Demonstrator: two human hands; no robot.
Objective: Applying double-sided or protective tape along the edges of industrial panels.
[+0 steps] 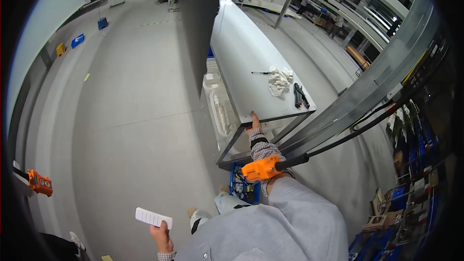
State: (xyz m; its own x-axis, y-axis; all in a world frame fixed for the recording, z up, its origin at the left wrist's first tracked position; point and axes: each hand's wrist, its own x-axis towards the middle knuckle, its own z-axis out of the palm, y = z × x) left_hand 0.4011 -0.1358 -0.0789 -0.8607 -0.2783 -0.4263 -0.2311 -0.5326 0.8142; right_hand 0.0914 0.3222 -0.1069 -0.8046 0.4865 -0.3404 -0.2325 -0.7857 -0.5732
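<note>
Grey-sleeved right arm nearest the lens, with an orange pendant controller (261, 168) on a black cable hanging against the forearm; whether held cannot be told. Right hand (254, 124) reaching forward, fingers clamped on the near edge of the grey sheet-metal bench (241, 58). Left hand (162, 236) low at the near edge of view, closed around one white ribbed remote (153, 217). Outward on the bench: one white rag (280, 80), one pair of black pliers (299, 95), one slim dark tool (262, 73) just beside the rag. Below the bench: white crates (220, 108), one blue bin of small parts (244, 188) on the floor. Second orange controller (39, 182) far left. Risk, as judged: loose tools sliding off should the bench tilt; fingers pinched at the edge; cable snagging the arm.
</note>
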